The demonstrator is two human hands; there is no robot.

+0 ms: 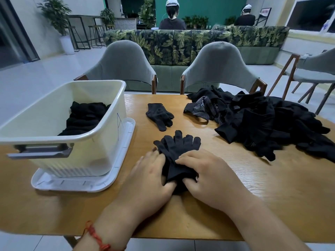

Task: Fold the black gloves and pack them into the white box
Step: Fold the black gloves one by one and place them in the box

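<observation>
Fingers (152, 159) of left hand (152, 178) and right hand (210, 175) lay nearly flat on the black glove pair (179, 144), thumbs pinching its near cuff. The fold needed aligned edges and even pressure.

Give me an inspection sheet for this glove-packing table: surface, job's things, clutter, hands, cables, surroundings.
Surface: wooden table, bare wood showing at near right.
Job's things: white box at left, standing on a white tray, with packed gloves inside; held gloves at front centre, fingers pointing away; single glove lying flat beyond them; glove pile at right.
Clutter: nothing seen.
Hands: left hand and right hand both grip the held gloves at the cuff end.
Cables: nothing seen.
Surroundings: grey chairs across the table, leaf-print sofa behind, seated people with backs turned, potted plants.
</observation>
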